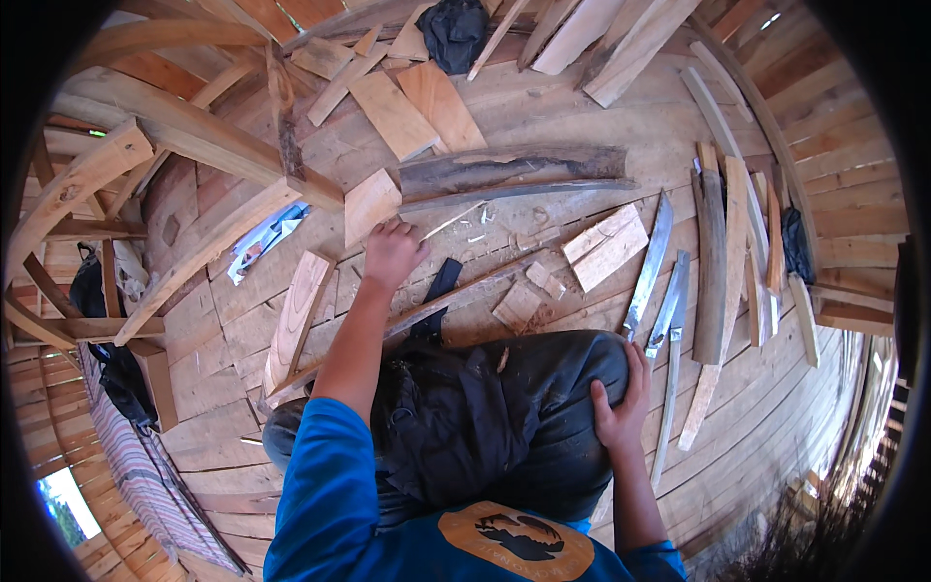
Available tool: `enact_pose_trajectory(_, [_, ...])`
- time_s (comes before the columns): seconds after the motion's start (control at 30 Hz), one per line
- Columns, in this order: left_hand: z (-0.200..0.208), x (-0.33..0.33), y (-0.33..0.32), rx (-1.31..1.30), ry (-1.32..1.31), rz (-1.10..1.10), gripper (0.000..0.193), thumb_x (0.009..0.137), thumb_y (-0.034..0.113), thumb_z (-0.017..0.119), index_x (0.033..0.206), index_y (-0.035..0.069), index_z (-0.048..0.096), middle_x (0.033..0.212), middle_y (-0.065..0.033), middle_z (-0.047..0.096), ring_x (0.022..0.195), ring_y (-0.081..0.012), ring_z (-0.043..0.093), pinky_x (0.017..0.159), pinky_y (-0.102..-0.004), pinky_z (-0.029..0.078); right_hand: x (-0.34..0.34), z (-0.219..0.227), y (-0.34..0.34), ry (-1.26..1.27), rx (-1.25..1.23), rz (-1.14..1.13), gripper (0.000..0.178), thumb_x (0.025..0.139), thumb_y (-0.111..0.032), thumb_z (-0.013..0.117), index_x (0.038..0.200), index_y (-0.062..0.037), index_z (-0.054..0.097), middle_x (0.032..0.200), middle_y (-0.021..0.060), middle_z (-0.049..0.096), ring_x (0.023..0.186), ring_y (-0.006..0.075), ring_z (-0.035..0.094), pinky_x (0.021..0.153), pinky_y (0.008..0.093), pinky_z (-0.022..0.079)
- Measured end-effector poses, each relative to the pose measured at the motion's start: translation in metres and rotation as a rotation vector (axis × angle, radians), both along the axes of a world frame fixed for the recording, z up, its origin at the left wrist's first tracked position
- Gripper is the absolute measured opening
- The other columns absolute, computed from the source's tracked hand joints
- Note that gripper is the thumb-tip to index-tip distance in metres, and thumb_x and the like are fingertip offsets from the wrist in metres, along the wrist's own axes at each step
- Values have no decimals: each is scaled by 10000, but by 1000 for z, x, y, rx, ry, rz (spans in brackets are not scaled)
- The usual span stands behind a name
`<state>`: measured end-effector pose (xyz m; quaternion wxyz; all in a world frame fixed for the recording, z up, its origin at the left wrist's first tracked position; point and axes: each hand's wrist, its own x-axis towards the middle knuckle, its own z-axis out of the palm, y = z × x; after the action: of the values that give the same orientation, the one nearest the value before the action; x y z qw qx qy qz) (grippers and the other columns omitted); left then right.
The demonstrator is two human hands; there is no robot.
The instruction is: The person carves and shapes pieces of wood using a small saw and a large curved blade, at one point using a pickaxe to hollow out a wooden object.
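Observation:
Out ahead, my left hand (393,250) is closed at the near edge of a squared wooden block (371,202). A thin pale wood stick (452,220) runs up and right from between its thumb and forefinger. My right hand (626,400) lies on my right knee, thumb spread away from the fingers. Just past those fingertips is the lower end of a broad machete blade (650,262); its handle is hidden. Another long blade (668,303) lies to its right. Beyond the left hand is a long dark-edged plank (514,172).
A short split block (605,244) and small offcuts (519,307) lie on the plank floor before my knees. Long boards (711,262) lie at the right. A timber frame (208,257) stands at the left, near a beam (298,312). A black bag (454,34) sits at the back.

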<state>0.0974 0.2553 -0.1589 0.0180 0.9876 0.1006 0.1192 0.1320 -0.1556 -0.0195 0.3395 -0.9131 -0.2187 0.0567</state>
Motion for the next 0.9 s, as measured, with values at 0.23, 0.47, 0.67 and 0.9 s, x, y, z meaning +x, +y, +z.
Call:
enact_pose_trajectory(0.23, [63, 4, 15, 58, -115, -89, 121, 737, 188, 683, 726, 69, 665, 725, -61, 641, 719, -219, 609, 656, -347, 474, -1, -2, -2, -14, 6, -2, 646, 798, -332, 655, 1311, 7, 455, 1303, 243, 473, 1205, 408, 457, 1029, 447, 346])
enact_pose_trajectory(0.47, [144, -31, 6, -850, -89, 259, 258, 894, 214, 609, 836, -34, 647, 658, -76, 578, 617, -150, 515, 605, -307, 425, -5, 2, -1, -28, 15, -15, 645, 800, -345, 658, 1310, -2, 460, 1290, 243, 478, 1205, 405, 456, 1023, 447, 348])
enact_pose_trajectory(0.67, [193, -86, -40, -1216, 100, 147, 256, 964, 213, 533, 940, -33, 600, 727, -1, 537, 729, -83, 457, 695, -268, 414, -9, 29, 9, -152, 115, 26, 555, 825, -210, 682, 1296, -13, 466, 1238, 221, 514, 1120, 341, 528, 974, 408, 402])
enact_pose_trajectory(0.9, [220, -126, -97, -1317, 237, -116, 243, 967, 196, 525, 962, -38, 589, 820, -39, 561, 801, -114, 492, 761, -279, 419, -22, 76, 39, 692, 676, 101, 453, 891, -131, 639, 1279, 23, 465, 1071, 109, 614, 934, 131, 581, 779, 249, 474])
